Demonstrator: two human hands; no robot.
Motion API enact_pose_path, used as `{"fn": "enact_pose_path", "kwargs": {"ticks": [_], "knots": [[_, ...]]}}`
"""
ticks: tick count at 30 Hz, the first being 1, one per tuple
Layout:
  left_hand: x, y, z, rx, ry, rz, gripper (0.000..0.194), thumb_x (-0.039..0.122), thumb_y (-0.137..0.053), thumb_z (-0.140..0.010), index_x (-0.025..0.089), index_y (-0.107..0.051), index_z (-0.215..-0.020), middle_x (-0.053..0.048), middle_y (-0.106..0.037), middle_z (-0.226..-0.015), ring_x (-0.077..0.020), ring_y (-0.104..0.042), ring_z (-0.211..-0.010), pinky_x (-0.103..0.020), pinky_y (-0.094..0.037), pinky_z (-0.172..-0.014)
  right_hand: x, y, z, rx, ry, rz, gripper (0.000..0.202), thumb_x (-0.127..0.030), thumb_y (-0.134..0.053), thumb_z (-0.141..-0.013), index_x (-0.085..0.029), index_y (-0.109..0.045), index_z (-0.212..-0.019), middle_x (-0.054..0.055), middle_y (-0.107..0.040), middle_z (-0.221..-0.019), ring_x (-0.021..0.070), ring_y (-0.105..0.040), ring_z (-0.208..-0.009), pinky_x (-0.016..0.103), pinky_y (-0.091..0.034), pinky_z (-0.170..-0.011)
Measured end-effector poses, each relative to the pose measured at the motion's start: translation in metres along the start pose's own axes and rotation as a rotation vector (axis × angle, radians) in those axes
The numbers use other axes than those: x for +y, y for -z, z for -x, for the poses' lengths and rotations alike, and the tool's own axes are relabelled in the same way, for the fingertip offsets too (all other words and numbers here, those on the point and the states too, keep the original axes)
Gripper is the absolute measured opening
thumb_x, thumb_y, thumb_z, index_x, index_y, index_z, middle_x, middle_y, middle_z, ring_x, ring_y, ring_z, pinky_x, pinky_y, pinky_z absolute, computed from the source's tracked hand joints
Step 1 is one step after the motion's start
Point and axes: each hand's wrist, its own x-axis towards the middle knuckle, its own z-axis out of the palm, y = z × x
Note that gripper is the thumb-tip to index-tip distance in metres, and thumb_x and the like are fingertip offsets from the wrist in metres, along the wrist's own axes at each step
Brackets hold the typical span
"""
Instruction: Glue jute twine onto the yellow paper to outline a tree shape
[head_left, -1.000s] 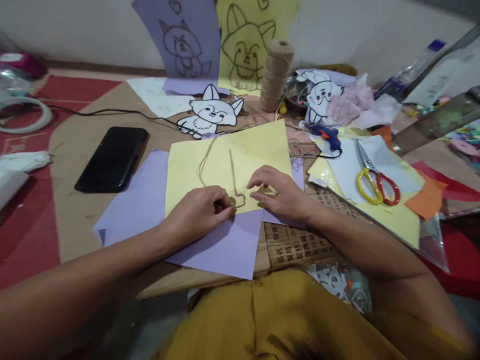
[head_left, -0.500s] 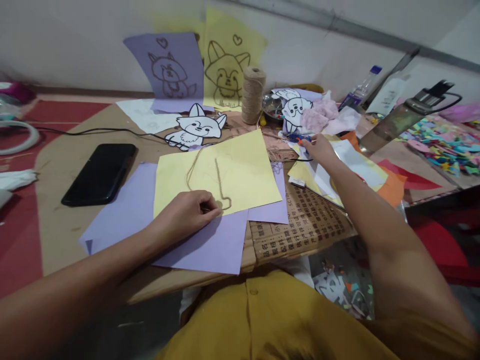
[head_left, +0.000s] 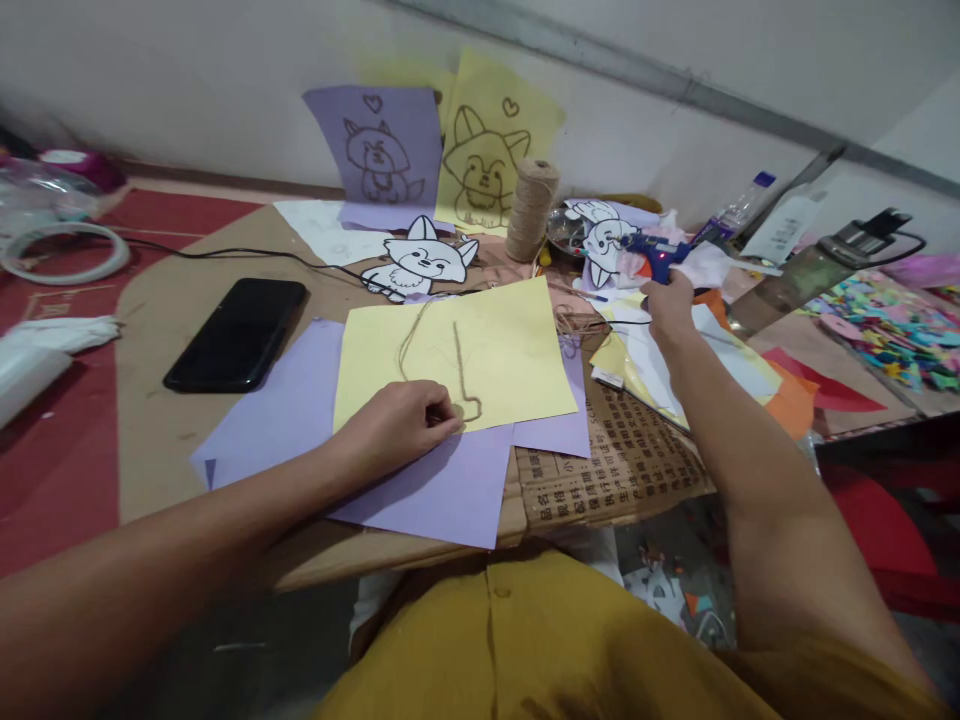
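The glue gun (head_left: 661, 260) has come up, my right hand (head_left: 670, 303) wrapped round its handle, nozzle pointing left. Leftward and nearer me, string (head_left: 460, 362) runs away across yellow paper (head_left: 521, 350) from my left hand (head_left: 409, 420), which pinches it.

Head camera: looks forward and down from above the wearer's mustard shirt (head_left: 480, 640), at frame bottom.
Yellow sheet (head_left: 517, 350): near mid-frame, viewed at close range.
Wall (head_left: 225, 90): faced beyond the cardboard-covered table (head_left: 165, 460), spanning the top of frame.
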Motion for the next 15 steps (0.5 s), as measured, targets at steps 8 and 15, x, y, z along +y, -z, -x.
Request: {"fn": "enact_pose_path", "kwargs": {"ticks": [8, 15], "knots": [[0.003, -0.006, 0.007, 0.03, -0.01, -0.029, 0.009, 0.02, -0.075, -0.092, 0.017, -0.076, -0.083, -0.005, -0.079, -0.086, -0.018, -0.071, -0.079, -0.027, -0.049, -0.072, -0.085, 0.002, 0.059, -0.375, -0.028, -0.638, 0.049, -0.03, -0.081, -0.071, -0.031, -0.061, -0.117, 0.005, -0.072, -0.115, 0.0137, -0.058, -0.074, 0.031, -0.04, -0.056], [0.001, -0.011, 0.016, 0.04, -0.084, -0.102, 0.011, 0.019, -0.072, -0.097, 0.018, -0.078, -0.088, -0.006, -0.077, -0.092, -0.0187, -0.07, -0.085, -0.029, -0.051, -0.077, -0.112, -0.018, 0.109, -0.746, -0.015, -0.586, 0.044, -0.028, -0.088, -0.075, -0.028, -0.067, -0.113, -0.001, -0.066, -0.095, 0.0123, -0.049, -0.064, 0.032, -0.042, -0.054]]}}
